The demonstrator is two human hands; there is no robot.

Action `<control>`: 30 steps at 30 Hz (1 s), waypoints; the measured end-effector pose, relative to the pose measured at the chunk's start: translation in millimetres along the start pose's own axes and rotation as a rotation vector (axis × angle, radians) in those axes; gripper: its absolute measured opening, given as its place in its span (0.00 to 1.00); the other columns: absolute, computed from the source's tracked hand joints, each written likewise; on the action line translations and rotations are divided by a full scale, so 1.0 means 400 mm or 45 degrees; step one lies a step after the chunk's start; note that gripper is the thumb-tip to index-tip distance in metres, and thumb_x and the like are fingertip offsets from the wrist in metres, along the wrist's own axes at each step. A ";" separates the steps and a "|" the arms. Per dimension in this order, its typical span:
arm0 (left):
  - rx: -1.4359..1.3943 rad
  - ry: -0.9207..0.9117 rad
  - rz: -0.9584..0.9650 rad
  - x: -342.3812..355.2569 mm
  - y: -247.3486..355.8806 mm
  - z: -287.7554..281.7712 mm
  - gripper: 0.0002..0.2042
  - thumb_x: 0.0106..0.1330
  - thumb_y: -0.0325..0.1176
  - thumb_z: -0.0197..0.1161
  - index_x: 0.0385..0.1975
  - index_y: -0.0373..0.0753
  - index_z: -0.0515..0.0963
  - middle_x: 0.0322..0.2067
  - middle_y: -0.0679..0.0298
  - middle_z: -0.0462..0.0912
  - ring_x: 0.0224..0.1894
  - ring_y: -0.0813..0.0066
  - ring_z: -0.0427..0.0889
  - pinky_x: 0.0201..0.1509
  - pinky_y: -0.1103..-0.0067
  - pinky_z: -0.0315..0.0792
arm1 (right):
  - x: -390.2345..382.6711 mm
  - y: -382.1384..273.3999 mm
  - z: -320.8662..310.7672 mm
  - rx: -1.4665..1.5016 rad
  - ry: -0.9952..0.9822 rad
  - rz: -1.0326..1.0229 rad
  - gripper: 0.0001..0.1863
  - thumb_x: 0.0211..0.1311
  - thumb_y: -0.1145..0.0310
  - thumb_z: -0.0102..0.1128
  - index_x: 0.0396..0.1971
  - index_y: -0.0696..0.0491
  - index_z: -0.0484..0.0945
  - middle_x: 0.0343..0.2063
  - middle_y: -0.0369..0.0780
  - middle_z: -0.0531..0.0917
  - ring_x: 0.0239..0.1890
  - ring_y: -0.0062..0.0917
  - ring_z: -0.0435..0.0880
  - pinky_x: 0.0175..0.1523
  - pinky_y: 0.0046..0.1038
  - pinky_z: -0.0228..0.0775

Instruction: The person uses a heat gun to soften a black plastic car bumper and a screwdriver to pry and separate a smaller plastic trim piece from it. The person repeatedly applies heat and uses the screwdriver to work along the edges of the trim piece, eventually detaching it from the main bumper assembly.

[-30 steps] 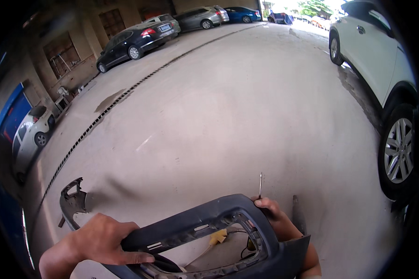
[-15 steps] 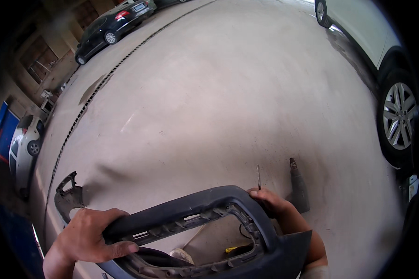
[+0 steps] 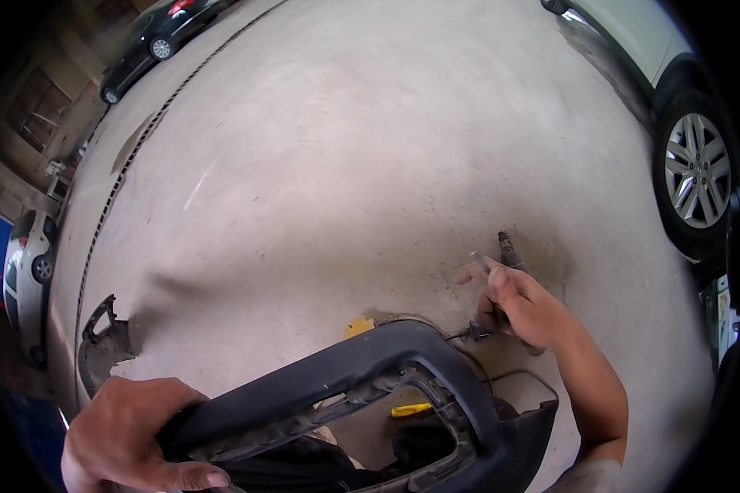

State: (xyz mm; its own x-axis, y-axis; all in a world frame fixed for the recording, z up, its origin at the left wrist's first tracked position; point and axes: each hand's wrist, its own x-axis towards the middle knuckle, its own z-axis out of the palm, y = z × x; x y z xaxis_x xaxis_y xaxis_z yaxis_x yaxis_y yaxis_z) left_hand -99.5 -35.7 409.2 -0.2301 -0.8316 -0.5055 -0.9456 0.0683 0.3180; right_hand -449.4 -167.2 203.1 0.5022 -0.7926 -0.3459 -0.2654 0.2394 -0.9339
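A dark plastic car bumper piece [image 3: 370,349] with a large framed opening lies tilted in front of me. At its left end my left hand [image 3: 136,431] is closed round the upper edge, thumb over the inner side. Beyond its right corner, my right hand [image 3: 514,304] is raised off the piece. Its fingers are bent around something small with a greyish end, too blurred to name. A small black block [image 3: 478,330] with a thin cord hangs below those fingers. Behind the hand lies a dark tool with a metal nozzle [image 3: 504,240], like a heat gun, partly hidden.
Another dark bumper fragment [image 3: 103,345] stands on the concrete floor at the left. A yellow-handled item [image 3: 409,410] shows through the opening, and a yellow piece [image 3: 358,327] lies behind the top edge. A light car's wheel [image 3: 697,171] stands at right; dark car [image 3: 152,41] far left.
My right hand has left the bumper's corner and moved up and right toward the nozzled tool. The upright thin rod by it no longer shows clearly. My left hand keeps its hold; the view has shifted.
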 end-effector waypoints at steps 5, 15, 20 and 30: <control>-0.087 -0.322 -0.140 0.130 -0.003 -0.003 0.38 0.53 0.68 0.66 0.46 0.34 0.80 0.16 0.56 0.81 0.19 0.62 0.84 0.26 0.77 0.75 | -0.043 -0.071 0.016 -0.564 -0.066 -0.511 0.14 0.72 0.58 0.52 0.40 0.56 0.74 0.17 0.42 0.74 0.19 0.34 0.75 0.28 0.32 0.66; 0.038 -0.488 -0.255 0.157 0.081 -0.009 0.40 0.55 0.70 0.62 0.44 0.30 0.78 0.23 0.52 0.82 0.25 0.59 0.84 0.30 0.73 0.74 | -0.059 -0.124 0.080 -0.962 -0.208 -0.889 0.08 0.65 0.64 0.60 0.31 0.50 0.72 0.18 0.36 0.76 0.18 0.33 0.77 0.22 0.31 0.64; -0.043 -0.656 -0.331 0.201 0.101 -0.009 0.40 0.57 0.68 0.62 0.46 0.28 0.75 0.26 0.48 0.81 0.29 0.54 0.84 0.36 0.71 0.75 | -0.050 -0.117 0.097 -1.041 -0.111 -0.973 0.11 0.64 0.62 0.62 0.27 0.50 0.72 0.15 0.35 0.73 0.17 0.28 0.78 0.19 0.29 0.63; -0.275 -0.644 -0.347 0.217 0.091 0.013 0.37 0.59 0.62 0.62 0.48 0.27 0.73 0.29 0.47 0.83 0.34 0.54 0.85 0.40 0.70 0.75 | -0.055 -0.127 0.119 -1.240 0.036 -1.070 0.15 0.58 0.62 0.67 0.20 0.49 0.70 0.16 0.36 0.75 0.15 0.25 0.77 0.20 0.23 0.66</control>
State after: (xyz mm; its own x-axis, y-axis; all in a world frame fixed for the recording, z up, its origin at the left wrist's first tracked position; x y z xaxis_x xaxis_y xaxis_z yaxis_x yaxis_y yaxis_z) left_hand -155.1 -102.4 372.9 -0.1176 -0.4350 -0.8927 -0.9299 -0.2671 0.2527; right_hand -407.6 -135.3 253.9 0.7931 -0.5140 0.3269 -0.3720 -0.8336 -0.4083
